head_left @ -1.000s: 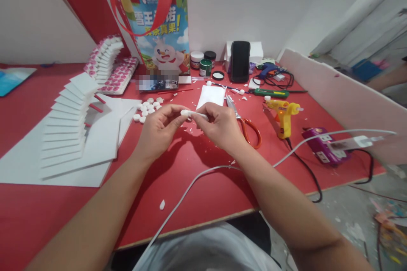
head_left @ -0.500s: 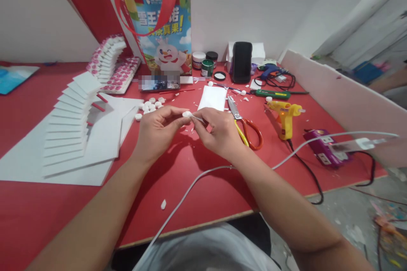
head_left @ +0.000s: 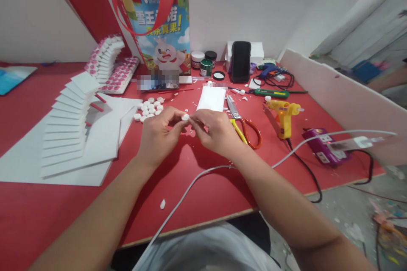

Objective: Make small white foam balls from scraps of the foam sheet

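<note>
Between my two hands is a small white round piece (head_left: 185, 117), like a thick foam disc. My left hand (head_left: 160, 135) pinches it between thumb and fingertips. From the other side, my right hand (head_left: 216, 130) closes its thumb and index finger at the piece's edge. Several similar white discs (head_left: 151, 106) lie in a cluster just beyond my left hand. A folded white sheet (head_left: 211, 98) lies behind my right hand, and scissors (head_left: 244, 129) with red and yellow handles rest to its right.
At left a fanned stepped white board model (head_left: 65, 123) stands on white sheets. A yellow glue gun (head_left: 282, 116), purple box (head_left: 327, 146) and green-handled tool (head_left: 271, 93) sit at right. A white cable (head_left: 193, 186) crosses the front; a bag (head_left: 162, 25), paint jars (head_left: 206, 67) and phone (head_left: 241, 61) stand behind.
The white piece has turned in my fingers and shows a rounder face. My right fingertips have moved slightly left, closer to my left ones. The view has shifted a little.
</note>
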Available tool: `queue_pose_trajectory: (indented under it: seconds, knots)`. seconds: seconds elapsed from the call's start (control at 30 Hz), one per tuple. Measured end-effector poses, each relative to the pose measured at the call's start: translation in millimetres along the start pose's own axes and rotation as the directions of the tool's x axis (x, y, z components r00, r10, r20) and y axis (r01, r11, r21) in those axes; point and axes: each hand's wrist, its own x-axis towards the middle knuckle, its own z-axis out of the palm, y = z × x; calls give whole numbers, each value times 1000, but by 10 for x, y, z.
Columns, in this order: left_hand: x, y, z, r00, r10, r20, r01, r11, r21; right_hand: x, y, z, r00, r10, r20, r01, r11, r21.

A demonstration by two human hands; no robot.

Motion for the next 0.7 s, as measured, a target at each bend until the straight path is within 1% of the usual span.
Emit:
queue_pose_trajectory:
  seconds: [0.17,0.23,0.3,0.37,0.4,0.43,0.47,0.5,0.53,0.57,0.6,0.63,0.67,0.7]
  knots:
    - [5,-12,13,994,79,70,-85,993,85,4,29,8,1000,18,10,-17,999,-38]
    - [12,-21,15,991,81,111,-89,993,77,2,38,13,999,45,6,-44,996,-72]
    - [18,-25,16,988,36,150,-40,999,24,4,32,17,998,68,0,-68,994,-85]
    - [27,-26,21,985,-31,172,40,998,-51,15,11,14,995,100,-5,-101,994,-47]
    - [31,-27,26,983,-62,174,79,993,-92,25,0,9,990,143,-6,-143,990,11]
    - [37,-29,31,981,-88,171,110,986,-127,39,-8,0,977,211,2,-210,972,110]
    - [42,-32,36,980,-108,166,134,979,-154,55,-11,-10,953,303,29,-300,922,244]
    - [48,-35,41,980,-123,158,150,973,-173,73,-7,-21,911,404,82,-402,827,394]
    - [54,-39,44,980,-130,148,156,972,-178,92,6,-33,854,496,157,-497,688,529]
    - [59,-44,45,982,-129,139,152,974,-167,110,24,-43,790,562,244,-570,527,630]
    - [62,-47,43,984,-120,129,138,981,-139,125,45,-51,731,598,330,-619,375,690]
    - [64,-49,39,987,-104,123,116,988,-98,138,65,-57,683,610,402,-649,252,718]
    - [65,-50,34,989,-80,122,87,995,-48,146,82,-62,650,605,460,-667,164,727]
    - [65,-50,28,991,-52,126,52,999,7,151,92,-65,632,589,504,-677,103,728]
